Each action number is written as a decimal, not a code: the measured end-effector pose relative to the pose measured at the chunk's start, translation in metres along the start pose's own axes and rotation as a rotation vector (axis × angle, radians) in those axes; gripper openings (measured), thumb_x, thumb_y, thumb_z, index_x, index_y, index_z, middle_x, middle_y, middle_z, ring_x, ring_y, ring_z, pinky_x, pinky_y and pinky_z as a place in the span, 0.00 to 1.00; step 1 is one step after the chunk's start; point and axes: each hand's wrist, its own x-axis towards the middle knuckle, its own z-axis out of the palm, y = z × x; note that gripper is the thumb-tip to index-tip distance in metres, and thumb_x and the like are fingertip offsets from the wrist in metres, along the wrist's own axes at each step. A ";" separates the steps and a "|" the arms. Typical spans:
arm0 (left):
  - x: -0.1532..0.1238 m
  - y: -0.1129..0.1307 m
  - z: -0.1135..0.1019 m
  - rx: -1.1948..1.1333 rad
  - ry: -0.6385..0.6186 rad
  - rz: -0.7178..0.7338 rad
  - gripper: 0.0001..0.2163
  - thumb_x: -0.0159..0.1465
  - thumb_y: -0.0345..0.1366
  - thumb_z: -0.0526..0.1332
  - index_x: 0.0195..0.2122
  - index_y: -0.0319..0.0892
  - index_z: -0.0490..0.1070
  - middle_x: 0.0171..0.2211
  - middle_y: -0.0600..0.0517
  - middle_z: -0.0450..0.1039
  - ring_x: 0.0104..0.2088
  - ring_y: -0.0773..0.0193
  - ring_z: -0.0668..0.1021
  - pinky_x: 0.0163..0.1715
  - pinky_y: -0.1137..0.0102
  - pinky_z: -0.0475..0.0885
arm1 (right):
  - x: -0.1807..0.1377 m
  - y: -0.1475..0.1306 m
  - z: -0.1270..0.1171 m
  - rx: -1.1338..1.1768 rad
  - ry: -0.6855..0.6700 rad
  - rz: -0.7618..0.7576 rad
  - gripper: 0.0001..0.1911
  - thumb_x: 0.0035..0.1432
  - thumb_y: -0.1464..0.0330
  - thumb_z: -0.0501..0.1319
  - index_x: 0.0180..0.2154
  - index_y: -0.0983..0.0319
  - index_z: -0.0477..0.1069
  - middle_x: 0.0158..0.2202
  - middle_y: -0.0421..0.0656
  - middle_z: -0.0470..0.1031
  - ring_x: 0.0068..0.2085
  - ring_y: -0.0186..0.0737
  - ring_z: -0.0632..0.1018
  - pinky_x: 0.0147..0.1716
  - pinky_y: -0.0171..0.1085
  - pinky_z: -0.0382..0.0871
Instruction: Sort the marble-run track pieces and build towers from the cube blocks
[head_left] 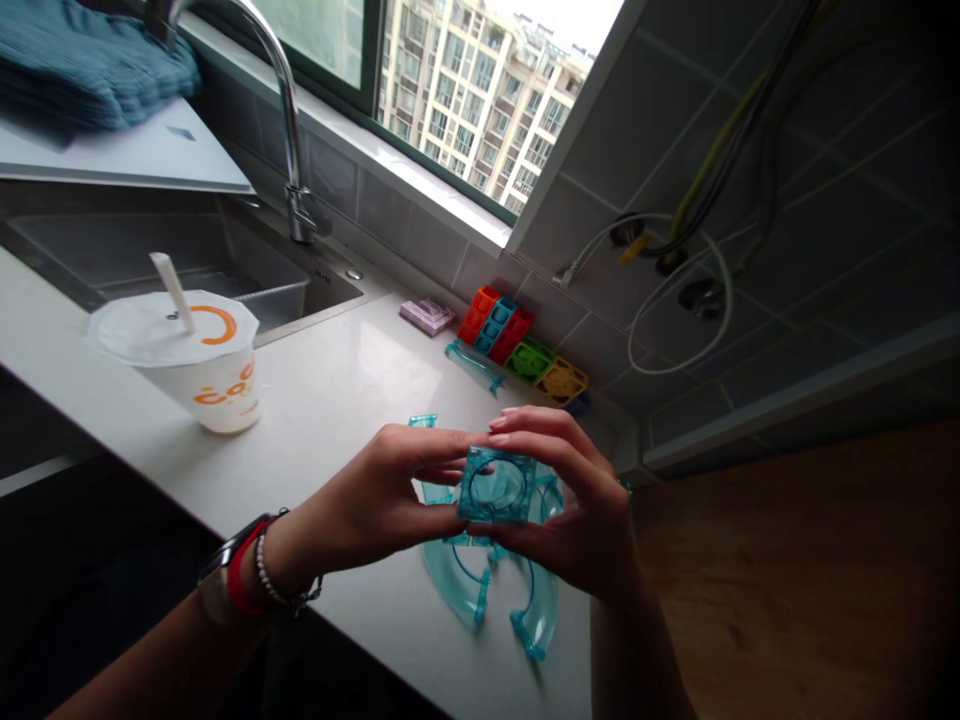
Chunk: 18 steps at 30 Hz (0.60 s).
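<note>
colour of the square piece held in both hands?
Translucent teal-blue square piece, pinched between left hand and right hand; head view.

Orange lettering is printed on the side of the cup (214, 385); it appears to read "coco", though only partly legible. An orange ring-shaped mark is seen on its lid (172, 325). No other text can be read.

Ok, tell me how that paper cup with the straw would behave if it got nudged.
The cup is taller than its narrow base, so it may tip rather than slide. Its sealed film lid should limit spills. The smooth counter gives little grip.
</note>
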 end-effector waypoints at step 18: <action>0.003 -0.017 0.001 -0.217 0.024 -0.147 0.28 0.57 0.32 0.76 0.60 0.43 0.76 0.50 0.42 0.82 0.45 0.51 0.86 0.45 0.63 0.84 | 0.001 0.005 0.006 0.094 0.048 0.064 0.31 0.49 0.66 0.79 0.54 0.53 0.76 0.53 0.48 0.76 0.54 0.52 0.78 0.54 0.51 0.76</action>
